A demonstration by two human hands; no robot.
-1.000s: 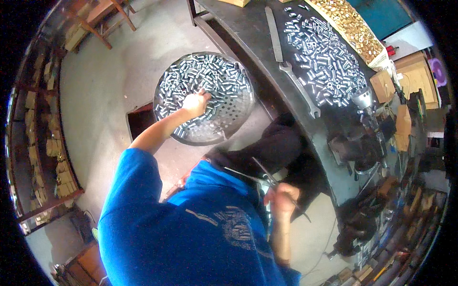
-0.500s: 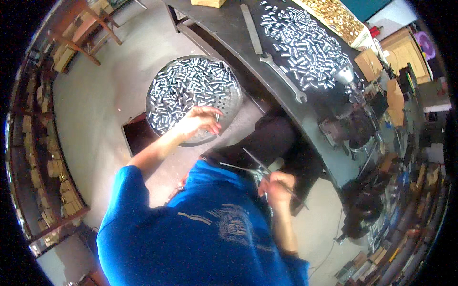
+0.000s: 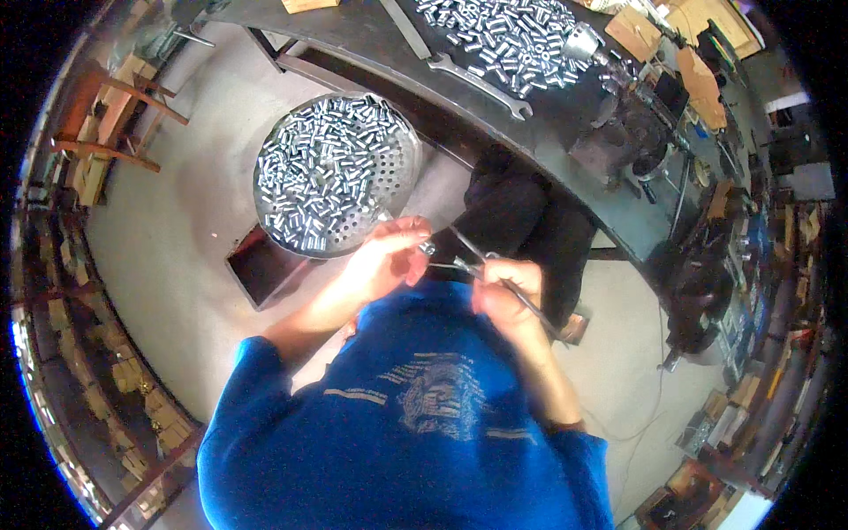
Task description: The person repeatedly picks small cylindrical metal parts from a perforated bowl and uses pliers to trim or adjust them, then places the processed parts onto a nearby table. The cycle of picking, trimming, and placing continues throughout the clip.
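Observation:
My left hand (image 3: 387,256) is closed, pinching a small silver metal sleeve (image 3: 427,248) between its fingertips. Just to the right, my right hand (image 3: 514,291) is wrapped round thin metal rods (image 3: 530,306). One rod slants up past the fist, and another points left toward the sleeve; whether its tip touches the sleeve I cannot tell. Another small silver piece (image 3: 461,264) shows by the right fingers. Beyond my left hand, a round perforated metal pan (image 3: 394,172) holds many loose silver sleeves (image 3: 322,168), with bare holes along its right side.
A dark workbench (image 3: 371,44) runs along the far right, bearing a heap of silver sleeves (image 3: 503,40), an open-ended wrench (image 3: 481,84), a flat metal bar (image 3: 405,26) and a dark vise-like machine (image 3: 618,141). A wooden chair (image 3: 132,97) stands far left. Shelves (image 3: 97,380) line the left.
My left hand has come away from the pan, moving right with the sleeve toward my right hand. My right hand has risen with the rods. The whole view has shifted.

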